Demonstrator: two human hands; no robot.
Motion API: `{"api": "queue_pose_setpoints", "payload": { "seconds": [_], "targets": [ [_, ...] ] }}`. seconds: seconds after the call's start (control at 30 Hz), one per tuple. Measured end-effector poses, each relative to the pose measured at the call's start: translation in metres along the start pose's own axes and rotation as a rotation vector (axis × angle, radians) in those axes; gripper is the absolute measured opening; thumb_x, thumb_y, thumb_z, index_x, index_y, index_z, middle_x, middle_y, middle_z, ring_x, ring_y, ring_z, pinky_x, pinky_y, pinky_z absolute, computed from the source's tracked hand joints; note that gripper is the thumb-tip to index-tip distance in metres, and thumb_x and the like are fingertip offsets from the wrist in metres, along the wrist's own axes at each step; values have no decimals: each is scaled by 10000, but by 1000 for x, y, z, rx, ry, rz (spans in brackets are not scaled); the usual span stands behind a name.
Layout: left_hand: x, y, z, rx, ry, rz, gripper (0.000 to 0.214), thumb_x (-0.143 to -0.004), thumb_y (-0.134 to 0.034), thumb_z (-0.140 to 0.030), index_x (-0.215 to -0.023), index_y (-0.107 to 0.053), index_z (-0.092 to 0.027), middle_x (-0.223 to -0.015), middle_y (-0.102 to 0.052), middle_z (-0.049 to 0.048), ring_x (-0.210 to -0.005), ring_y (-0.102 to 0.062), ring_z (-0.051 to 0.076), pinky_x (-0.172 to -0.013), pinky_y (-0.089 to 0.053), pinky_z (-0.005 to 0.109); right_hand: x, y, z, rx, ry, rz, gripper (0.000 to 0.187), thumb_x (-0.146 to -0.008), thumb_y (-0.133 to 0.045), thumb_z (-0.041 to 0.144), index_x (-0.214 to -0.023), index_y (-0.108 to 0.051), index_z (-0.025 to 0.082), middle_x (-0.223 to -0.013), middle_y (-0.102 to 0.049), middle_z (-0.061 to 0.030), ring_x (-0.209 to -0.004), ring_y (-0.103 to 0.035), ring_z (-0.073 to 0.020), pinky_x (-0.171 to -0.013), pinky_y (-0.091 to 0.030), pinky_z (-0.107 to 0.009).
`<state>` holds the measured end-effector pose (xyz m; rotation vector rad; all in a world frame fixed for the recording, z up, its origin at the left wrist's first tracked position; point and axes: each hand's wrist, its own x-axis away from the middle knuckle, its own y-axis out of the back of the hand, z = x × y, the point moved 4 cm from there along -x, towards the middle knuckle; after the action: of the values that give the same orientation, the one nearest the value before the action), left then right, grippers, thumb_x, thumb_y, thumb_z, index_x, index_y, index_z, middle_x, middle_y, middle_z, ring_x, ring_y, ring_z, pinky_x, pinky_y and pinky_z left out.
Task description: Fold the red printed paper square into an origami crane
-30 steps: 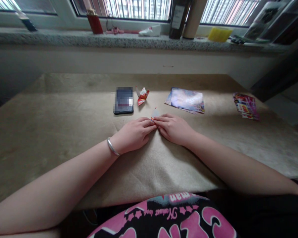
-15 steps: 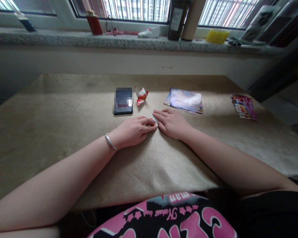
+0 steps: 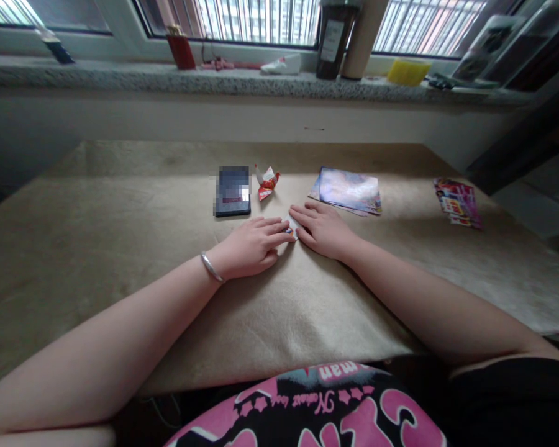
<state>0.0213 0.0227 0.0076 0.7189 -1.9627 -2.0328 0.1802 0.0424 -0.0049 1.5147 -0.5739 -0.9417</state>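
A small piece of folded paper [image 3: 293, 228], white with a patch of orange and blue print, lies on the table between my hands and is mostly covered by fingers. My left hand [image 3: 255, 246], with a silver bangle at the wrist, holds the paper's left side down with its fingers close together. From the other side, my right hand [image 3: 325, 231] rests palm down, fingers stretched and slightly spread, fingertips at the paper's right edge. Just beyond them stands a red and white folded paper crane [image 3: 267, 184].
A dark phone-like device [image 3: 233, 192], partly pixelated, lies left of the crane. Several shiny printed sheets [image 3: 351, 189] lie behind my right hand. Colourful cards [image 3: 458, 203] are fanned near the right edge of the table [image 3: 121, 205]. Bottles and a yellow object [image 3: 409, 72] line the windowsill [image 3: 242, 79].
The fingers of my left hand have straightened and flattened over the paper. My right hand has shifted only slightly. The whole view has moved a little.
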Motion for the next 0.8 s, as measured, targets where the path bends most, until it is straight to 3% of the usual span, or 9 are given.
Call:
{"api": "queue_pose_setpoints", "payload": {
  "seconds": [0.13, 0.23, 0.57, 0.8],
  "targets": [
    [-1, 1, -4, -23, 72, 15, 456, -878, -433, -310, -1305, -479, -156, -1343, -502, 95, -1246, -450, 235, -1053, -371, 401, 3, 6, 6, -25, 96, -94, 352, -904, -409, 302, -1103, -669, 172, -1185, -641, -43, -1071, -517, -229, -959, -397, -346],
    [-1, 2, -5, -38, 109, 26, 483, -891, -423, -357, -1321, -457, -139, -1348, -499, 88, -1254, -435, 241, -1050, -370, 408, 5, 11, 8, -47, 101, -107, 310, -900, -434, 292, -989, -716, 199, -1060, -693, -30, -959, -555, -207, -852, -444, -322],
    [1, 9, -6, -73, 134, -1, 401, -888, -426, -310, -1234, -552, -149, -1283, -564, 49, -1166, -508, 236, -995, -427, 395, 16, 22, 1, -54, 52, -25, 259, -875, -490, 320, -897, -737, 243, -965, -712, -4, -868, -619, -180, -712, -447, -296],
    [2, 9, -3, -53, 120, -57, 344, -891, -405, -241, -1144, -625, -162, -1213, -615, 34, -1099, -563, 207, -960, -471, 363, 20, 26, -4, -63, 76, 4, 251, -864, -495, 305, -894, -738, 249, -996, -712, 2, -891, -626, -181, -716, -448, -294]
  ]
}}
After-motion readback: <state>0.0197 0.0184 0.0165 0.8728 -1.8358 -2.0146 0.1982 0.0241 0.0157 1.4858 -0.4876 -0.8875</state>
